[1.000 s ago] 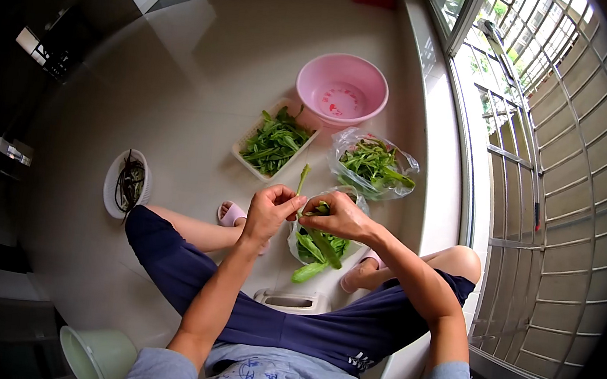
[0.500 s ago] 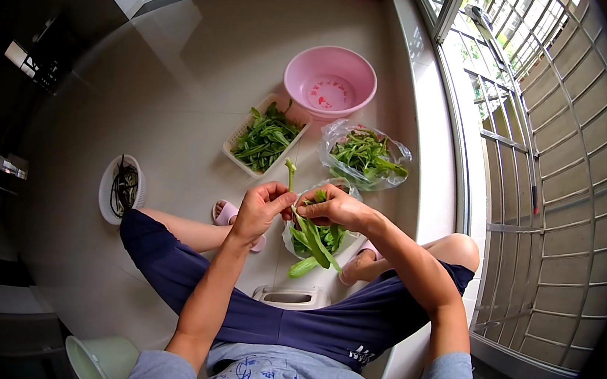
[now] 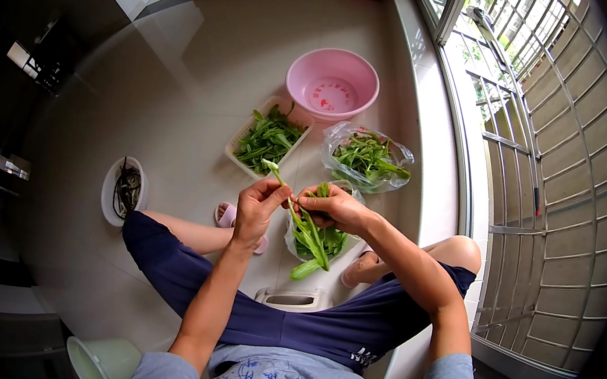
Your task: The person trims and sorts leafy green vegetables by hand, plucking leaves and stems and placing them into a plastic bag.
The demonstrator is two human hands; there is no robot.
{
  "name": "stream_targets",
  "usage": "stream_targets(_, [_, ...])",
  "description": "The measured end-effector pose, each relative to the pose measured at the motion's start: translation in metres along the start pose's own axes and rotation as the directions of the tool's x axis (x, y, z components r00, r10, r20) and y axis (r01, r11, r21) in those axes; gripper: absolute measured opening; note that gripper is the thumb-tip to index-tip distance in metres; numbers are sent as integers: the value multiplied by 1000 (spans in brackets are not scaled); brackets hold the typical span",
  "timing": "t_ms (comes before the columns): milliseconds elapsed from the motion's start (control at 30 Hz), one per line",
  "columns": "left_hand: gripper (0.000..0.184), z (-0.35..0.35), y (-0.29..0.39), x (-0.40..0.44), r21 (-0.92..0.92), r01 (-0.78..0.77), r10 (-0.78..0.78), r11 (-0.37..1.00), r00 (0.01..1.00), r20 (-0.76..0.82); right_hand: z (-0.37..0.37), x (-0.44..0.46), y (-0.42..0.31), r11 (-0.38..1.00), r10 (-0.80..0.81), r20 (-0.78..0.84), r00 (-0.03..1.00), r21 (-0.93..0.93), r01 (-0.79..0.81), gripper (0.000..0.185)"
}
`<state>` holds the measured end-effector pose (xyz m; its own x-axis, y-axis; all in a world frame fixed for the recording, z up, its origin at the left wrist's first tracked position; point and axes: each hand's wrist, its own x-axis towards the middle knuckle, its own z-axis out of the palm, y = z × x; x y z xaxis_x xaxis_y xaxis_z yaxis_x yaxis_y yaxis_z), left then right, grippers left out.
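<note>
My left hand (image 3: 260, 207) pinches the stem of a leafy green stalk (image 3: 307, 236) between thumb and fingers. The pale cut end of the stem leans up and left above that hand, and long leaves hang down to the right. Close beside it, my right hand (image 3: 337, 209) has its fingers closed on the same stalk, with some green leaf showing above them. Exactly what its fingertips grip is partly hidden. Under both hands, an open plastic bag (image 3: 350, 252) with more greens sits on the floor between my feet.
Ahead stand a pale rectangular basket (image 3: 235, 154) of leaves, a second clear bag (image 3: 400, 152) of greens and a pink basin (image 3: 302, 78). A white round basket (image 3: 143, 195) with dark, long pieces is by my left knee. A green bucket (image 3: 78, 360) stands behind left; a barred window is right.
The stem's upper end has tipped to the left, and the hanging leaves have shifted slightly. Both hands remain close together on the stalk. The whole view has moved slightly.
</note>
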<state>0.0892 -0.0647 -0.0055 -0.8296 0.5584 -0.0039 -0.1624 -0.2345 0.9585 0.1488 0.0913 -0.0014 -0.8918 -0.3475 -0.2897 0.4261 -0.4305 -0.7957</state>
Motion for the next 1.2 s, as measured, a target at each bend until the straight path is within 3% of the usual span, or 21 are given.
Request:
stream_targets(300, [7, 7, -3, -2, 37, 21, -16, 999, 992, -127, 2, 7, 4, 1000, 17, -16, 1000, -22, -18, 11])
stream_targets(400, [5, 7, -11, 0, -60, -49, 35, 997, 974, -223, 0, 12, 5, 987, -63, -133, 989, 139, 82, 9])
stream_targets(567, [4, 14, -16, -2, -88, -113, 83, 990, 953, -290, -6, 21, 7, 948, -22, -190, 982, 308, 81, 6])
stream_targets(633, [3, 15, -16, -2, -139, -155, 100, 978, 933, -345, -8, 24, 5, 898, -115, -177, 977, 401, 179, 5])
stream_targets(667, [3, 13, -13, -3, -150, -191, 133, 970, 934, -330, -15, 21, -2, 868, -115, -292, 949, 434, 239, 6])
stream_targets(700, [3, 9, -9, -4, -153, -179, 126, 972, 944, -304, -36, 23, -1, 838, -157, -228, 961, 484, 252, 6])
stream_targets(800, [7, -6, -6, -7, -190, -120, 69, 974, 963, -259, -45, 16, -7, 810, -138, -265, 954, 524, 263, 10])
stream_targets(867, [7, -22, -8, -6, -109, 84, -99, 991, 985, -143, -39, 17, -10, 780, -153, -270, 951, 558, 284, 10])
stream_targets(900, [7, -30, -6, -4, -119, 72, -90, 990, 984, -155, -38, 23, -9, 760, -159, -277, 948, 578, 296, 9])
stream_targets(967, [9, -51, 2, -2, 71, 171, -165, 983, 983, -77, -45, 34, -4, 782, -166, -291, 942, 543, 305, 9])
stream_targets(1000, [11, -64, 8, 3, 140, 173, -162, 975, 983, -84, -41, 37, -8, 797, -37, -381, 924, 546, 258, 10])
stream_targets(1200, [13, -132, 51, 43, 195, 103, -68, 975, 982, -177, -72, 116, 21, 842, 132, -547, 827, 502, 198, 9])
